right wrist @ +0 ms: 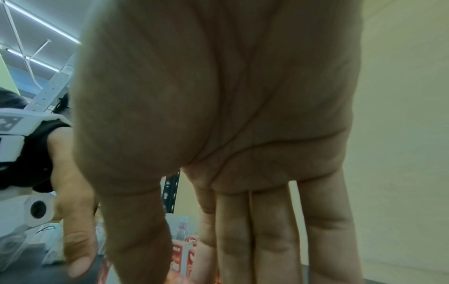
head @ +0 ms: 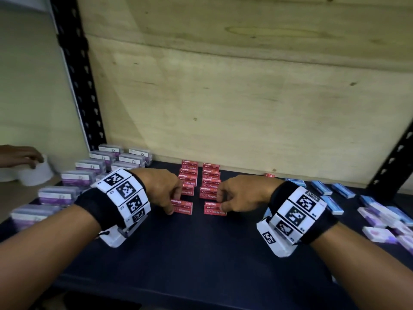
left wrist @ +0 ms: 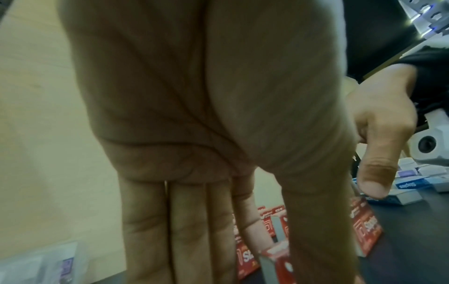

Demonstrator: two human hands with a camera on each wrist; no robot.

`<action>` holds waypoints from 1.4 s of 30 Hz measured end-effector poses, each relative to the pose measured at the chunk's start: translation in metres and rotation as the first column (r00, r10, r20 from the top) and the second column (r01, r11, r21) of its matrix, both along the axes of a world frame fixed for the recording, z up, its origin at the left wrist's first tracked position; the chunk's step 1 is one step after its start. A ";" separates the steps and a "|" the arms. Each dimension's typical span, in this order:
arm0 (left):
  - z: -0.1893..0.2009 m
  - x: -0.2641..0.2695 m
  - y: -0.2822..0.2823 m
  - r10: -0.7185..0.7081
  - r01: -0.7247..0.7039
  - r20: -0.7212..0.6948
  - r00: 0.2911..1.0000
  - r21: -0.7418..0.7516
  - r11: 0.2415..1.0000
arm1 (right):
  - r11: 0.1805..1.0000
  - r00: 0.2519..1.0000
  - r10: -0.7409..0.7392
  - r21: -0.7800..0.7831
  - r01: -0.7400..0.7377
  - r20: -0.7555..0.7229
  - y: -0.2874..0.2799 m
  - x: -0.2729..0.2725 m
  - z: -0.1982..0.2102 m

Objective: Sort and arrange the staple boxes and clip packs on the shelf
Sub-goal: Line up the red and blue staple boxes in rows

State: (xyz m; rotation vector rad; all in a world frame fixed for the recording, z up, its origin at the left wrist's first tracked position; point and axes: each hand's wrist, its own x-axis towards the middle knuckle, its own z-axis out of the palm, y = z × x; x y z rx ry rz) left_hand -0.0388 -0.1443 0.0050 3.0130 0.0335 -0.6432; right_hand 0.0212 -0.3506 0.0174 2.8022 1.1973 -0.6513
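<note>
From the head view, the left hand [head: 166, 190] and the right hand [head: 234, 193] each pinch the front red staple box [head: 182, 206] of one of two rows on the dark shelf [head: 201, 253], probably to line it up. "Staples" is readable on them.

Left wrist view: fingers [left wrist: 184, 230] straight, thumb beside a red box.

Right wrist view: fingers together, blurred red boxes [right wrist: 181, 255] below.
</note>
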 end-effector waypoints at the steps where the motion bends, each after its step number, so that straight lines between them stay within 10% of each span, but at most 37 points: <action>1: 0.000 -0.001 0.001 0.004 -0.004 0.005 1.000 0.003 1.000 | 1.000 1.000 -0.008 -0.006 0.008 -0.018 -0.001 0.001 0.001; 42: 0.003 0.008 0.007 0.082 -0.098 -0.110 0.991 -0.154 0.983 | 0.997 0.993 -0.076 -0.012 0.076 -0.091 0.014 0.013 -0.004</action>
